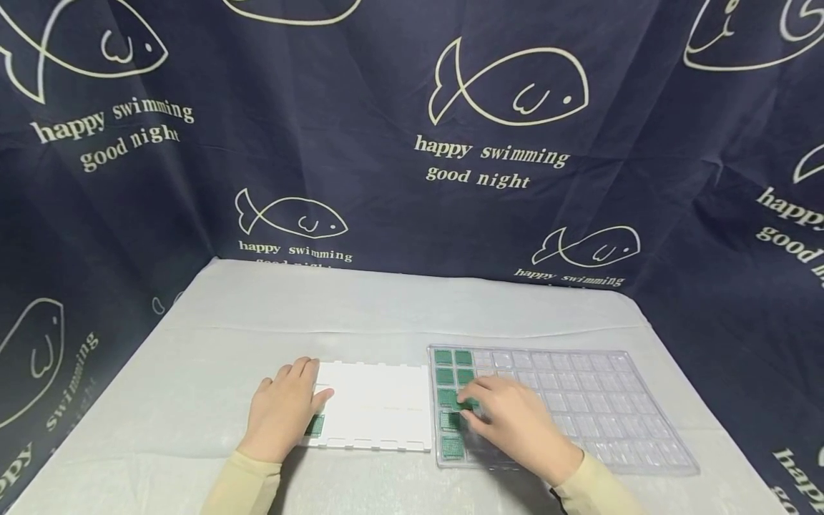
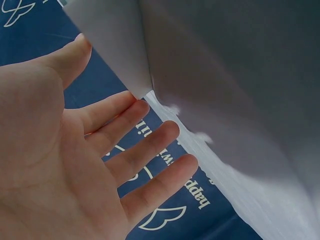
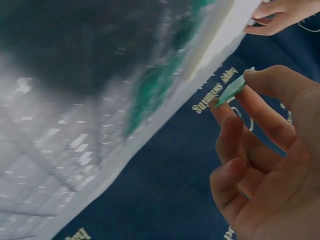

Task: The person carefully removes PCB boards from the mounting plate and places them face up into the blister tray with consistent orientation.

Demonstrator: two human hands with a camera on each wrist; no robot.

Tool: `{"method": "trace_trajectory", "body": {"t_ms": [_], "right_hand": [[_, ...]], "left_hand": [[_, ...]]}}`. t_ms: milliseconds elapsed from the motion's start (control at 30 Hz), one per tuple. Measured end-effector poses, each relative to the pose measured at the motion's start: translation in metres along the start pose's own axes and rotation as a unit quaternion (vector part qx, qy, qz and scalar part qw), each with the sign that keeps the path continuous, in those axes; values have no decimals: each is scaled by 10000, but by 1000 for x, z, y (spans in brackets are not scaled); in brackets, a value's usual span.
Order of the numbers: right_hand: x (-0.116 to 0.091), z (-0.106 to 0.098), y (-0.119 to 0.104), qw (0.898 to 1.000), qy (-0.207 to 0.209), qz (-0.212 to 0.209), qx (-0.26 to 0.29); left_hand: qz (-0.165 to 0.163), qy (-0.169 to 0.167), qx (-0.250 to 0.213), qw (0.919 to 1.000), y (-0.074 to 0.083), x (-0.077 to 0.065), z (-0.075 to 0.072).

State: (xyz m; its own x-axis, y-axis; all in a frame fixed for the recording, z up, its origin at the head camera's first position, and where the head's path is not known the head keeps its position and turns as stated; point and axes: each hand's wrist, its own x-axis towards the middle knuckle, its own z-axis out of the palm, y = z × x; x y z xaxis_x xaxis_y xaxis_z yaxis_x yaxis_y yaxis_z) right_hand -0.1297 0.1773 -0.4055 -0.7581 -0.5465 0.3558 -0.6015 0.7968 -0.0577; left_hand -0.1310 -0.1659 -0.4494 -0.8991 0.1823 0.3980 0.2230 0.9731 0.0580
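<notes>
Straight, spread fingers of my left hand (image 1: pixel 281 408) lie over the left end of a flat white plastic tray (image 1: pixel 380 408) with notched edges. Beside that hand's wrist, a green square circuit board (image 1: pixel 315 426) sits in the tray. In the left wrist view the tray (image 2: pixel 225 100) looms dark, the fingertips right at its edge. Thumb and fingertips of my right hand (image 1: pixel 518 422) pinch a thin green circuit board (image 3: pixel 231 91), seen edge-on in the right wrist view. That hand is over the left columns of a clear compartment tray (image 1: pixel 618 379).
Several green circuit boards (image 1: pixel 444 376) fill the clear tray's leftmost compartments. Both trays lie side by side on a white-covered table (image 1: pixel 360 307). A dark blue curtain (image 1: pixel 386 143) with fish drawings and lettering stands behind and at both sides.
</notes>
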Motion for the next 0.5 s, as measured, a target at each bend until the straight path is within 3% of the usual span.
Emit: {"method": "trace_trajectory", "body": {"t_ms": [267,500], "right_hand": [[-19,8,10,9996,-224,158,-93],[-26,10,11,9973,-634,357,-27]], "left_hand": [[111,210,69,9997,1,1,-2],[56,75,35,9999,2,1,-5]]}}
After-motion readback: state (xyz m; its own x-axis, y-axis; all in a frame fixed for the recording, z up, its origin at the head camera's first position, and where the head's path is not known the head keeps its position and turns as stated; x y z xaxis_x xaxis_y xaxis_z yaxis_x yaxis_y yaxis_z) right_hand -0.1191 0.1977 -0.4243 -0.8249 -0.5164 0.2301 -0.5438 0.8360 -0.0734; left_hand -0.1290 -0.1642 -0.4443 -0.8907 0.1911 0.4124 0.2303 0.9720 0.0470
